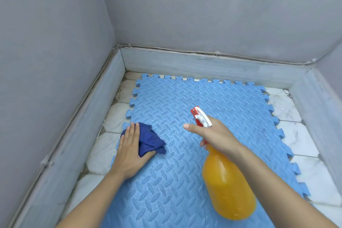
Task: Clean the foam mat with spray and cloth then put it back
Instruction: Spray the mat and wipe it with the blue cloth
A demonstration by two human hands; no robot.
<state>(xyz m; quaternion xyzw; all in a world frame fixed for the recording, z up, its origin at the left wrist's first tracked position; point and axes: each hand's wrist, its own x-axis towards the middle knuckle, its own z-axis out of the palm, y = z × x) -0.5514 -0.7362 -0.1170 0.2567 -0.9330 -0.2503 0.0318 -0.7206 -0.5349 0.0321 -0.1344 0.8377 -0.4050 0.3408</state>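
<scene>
The light blue interlocking foam mat (212, 113), embossed with a diamond-plate pattern, lies flat on the pale marble floor tiles (303, 140) in the corner formed by the grey walls (203, 5), with its toothed edges showing at the far and right sides. Dark specks dot the middle of it, just ahead of the nozzle, so that is likely where your spray belongs.

Aim the red-and-white trigger head at that speckled patch and mist it lightly rather than soaking one spot; foam with a raised pattern will probably hold grime in its grooves, so follow with firm strokes along and across the ridges. Keep the bottle tilted forward as you have it, so the liquid can reach the pickup.

Your right hand (214, 135) is wrapped around the neck of the translucent orange plastic spray bottle (229, 183), the index finger stretched out straight and off the trigger. Your left hand (129, 152) lies flat and spread, fingers together, pressing the crumpled dark blue cloth (149, 139) onto the mat near its left edge.
</scene>
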